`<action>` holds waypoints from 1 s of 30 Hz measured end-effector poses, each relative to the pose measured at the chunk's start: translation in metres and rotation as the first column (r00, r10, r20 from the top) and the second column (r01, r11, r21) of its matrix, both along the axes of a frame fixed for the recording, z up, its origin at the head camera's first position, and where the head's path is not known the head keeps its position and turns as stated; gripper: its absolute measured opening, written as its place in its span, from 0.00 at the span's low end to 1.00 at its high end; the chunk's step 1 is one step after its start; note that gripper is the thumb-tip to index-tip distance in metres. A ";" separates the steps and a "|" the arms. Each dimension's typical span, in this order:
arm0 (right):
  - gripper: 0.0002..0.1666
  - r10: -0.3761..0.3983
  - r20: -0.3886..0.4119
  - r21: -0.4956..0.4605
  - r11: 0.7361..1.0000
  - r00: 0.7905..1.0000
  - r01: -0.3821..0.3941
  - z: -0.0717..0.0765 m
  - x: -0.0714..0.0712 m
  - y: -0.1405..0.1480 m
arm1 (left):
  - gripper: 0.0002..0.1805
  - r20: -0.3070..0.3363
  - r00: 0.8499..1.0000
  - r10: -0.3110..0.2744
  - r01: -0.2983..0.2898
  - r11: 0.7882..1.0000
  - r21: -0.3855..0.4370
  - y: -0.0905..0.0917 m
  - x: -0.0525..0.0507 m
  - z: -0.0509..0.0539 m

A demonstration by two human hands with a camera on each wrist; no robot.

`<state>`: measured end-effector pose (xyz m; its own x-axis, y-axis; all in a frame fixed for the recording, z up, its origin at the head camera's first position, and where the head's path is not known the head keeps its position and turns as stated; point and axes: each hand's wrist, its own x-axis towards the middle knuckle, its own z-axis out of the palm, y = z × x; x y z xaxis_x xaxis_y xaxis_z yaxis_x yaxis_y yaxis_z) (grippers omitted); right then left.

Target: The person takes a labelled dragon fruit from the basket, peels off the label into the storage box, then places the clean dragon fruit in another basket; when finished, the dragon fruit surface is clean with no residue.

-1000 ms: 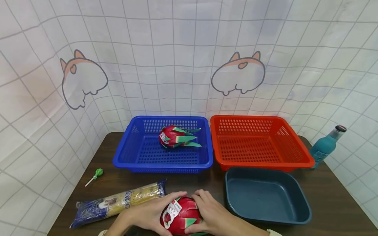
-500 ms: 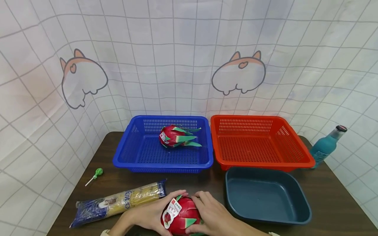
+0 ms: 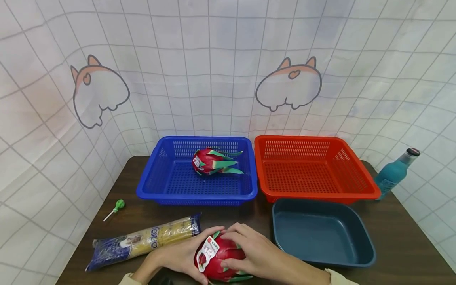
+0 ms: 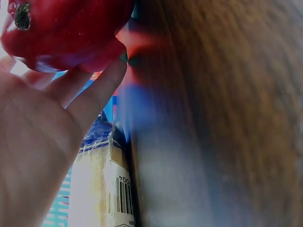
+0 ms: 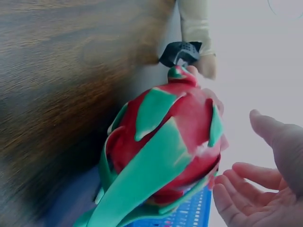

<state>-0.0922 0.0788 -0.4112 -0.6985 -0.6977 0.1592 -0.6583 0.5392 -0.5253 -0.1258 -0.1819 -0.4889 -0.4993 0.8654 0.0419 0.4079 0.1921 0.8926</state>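
Note:
A red dragon fruit [image 3: 224, 259] with green scales and a white sticker sits near the table's front edge. My left hand [image 3: 181, 255] grips its left side, fingers behind and thumb in front. In the left wrist view the left fingers [image 4: 97, 97] lie against the red skin. My right hand [image 3: 256, 253] is at the fruit's right side; in the right wrist view its thumb [image 5: 270, 126] stands apart from the skin and its loosely bent fingertips are close to the fruit. Another dragon fruit [image 3: 213, 161] lies in the blue basket [image 3: 196, 196].
A spaghetti pack [image 3: 144, 240] lies left of my left hand, with a green lollipop [image 3: 119, 205] beyond it. The red basket [image 3: 320, 196] stands beside the blue one. In front of it is a dark blue tub [image 3: 322, 261]. A teal bottle [image 3: 393, 174] stands far right.
My right hand has loosened, its fingers and thumb wider apart over the fruit, and more of the fruit's right side shows. My left hand keeps its hold. The head view has tilted slightly.

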 end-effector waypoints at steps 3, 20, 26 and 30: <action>0.28 0.002 0.006 0.020 1.000 1.000 -0.002 0.002 -0.003 -0.005 | 0.59 -0.013 1.000 0.004 -0.004 1.000 -0.007 0.000 0.000 0.003; 0.18 -0.018 -0.021 0.047 0.999 1.000 0.019 -0.005 -0.005 -0.017 | 0.56 0.127 0.989 -0.073 0.072 0.997 0.015 -0.001 0.001 0.006; 0.18 -0.028 0.018 0.044 0.999 0.999 0.027 -0.007 -0.006 -0.018 | 0.56 0.114 0.992 -0.060 0.060 0.998 0.007 -0.001 0.002 0.007; 0.17 -0.034 0.015 0.019 0.999 0.999 0.034 -0.008 -0.006 -0.019 | 0.56 0.096 0.994 -0.059 0.058 0.998 0.009 -0.002 0.002 0.007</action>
<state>-0.0985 0.0594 -0.4189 -0.7243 -0.6761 0.1353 -0.6312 0.5712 -0.5247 -0.1234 -0.1838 -0.4816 -0.4501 0.8930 0.0014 0.3300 0.1649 0.9295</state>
